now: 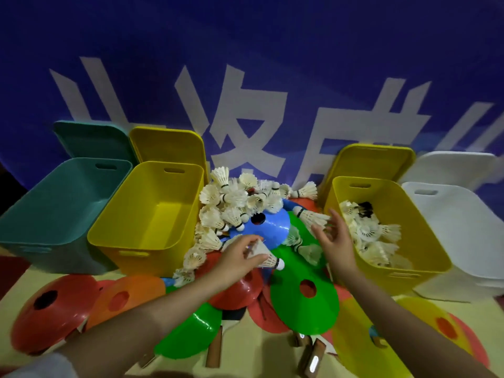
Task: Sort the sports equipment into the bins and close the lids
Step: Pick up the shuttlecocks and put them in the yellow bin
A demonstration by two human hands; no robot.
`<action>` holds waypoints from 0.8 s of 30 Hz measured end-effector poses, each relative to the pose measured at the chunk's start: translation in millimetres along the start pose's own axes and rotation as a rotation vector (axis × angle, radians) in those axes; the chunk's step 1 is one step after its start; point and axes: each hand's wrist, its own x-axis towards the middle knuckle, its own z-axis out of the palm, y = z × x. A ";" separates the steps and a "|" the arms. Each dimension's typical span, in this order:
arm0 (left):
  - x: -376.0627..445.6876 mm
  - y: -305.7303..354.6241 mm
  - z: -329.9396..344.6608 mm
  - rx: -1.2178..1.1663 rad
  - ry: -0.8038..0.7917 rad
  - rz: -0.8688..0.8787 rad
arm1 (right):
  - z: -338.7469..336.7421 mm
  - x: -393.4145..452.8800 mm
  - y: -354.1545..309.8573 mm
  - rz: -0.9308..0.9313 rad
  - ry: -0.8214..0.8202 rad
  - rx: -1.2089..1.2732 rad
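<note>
- Down on the floor against a blue banner (272, 50) with big white characters: four open bins in a row, lids propped up behind each one.
- Far left, teal bin (54, 203), nothing visible inside; next to it a yellow bin (141, 214), bare bottom too.
- Right side, second yellow bin (403, 241) already holding a bunch of shuttlecocks, with a white bin (458, 236) just beside it at the edge.
- Between the two yellow bins, a messy shuttlecock pile (234, 203) sitting over a blue disc cone (261, 227).
- Left hand (240, 257) pinching one shuttlecock (268, 257) by the feathers, cork tip pointing right, just over the red cone (240, 290).
- Right hand (331, 238) spread loose, fingers relaxed, touching or nearly touching another shuttlecock (313, 218) by the right yellow bin's rim; can't tell if actually gripping.
- Closer in: green cones (302, 301), red and orange cones (54, 309) at left, yellow cone at right, plus a few wooden paddle handles (214, 347) poking out underneath.
</note>
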 end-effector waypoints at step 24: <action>160.3 137.8 203.9 0.515 -0.268 0.203 | -217.0 64.0 118.6 0.078 0.007 -0.669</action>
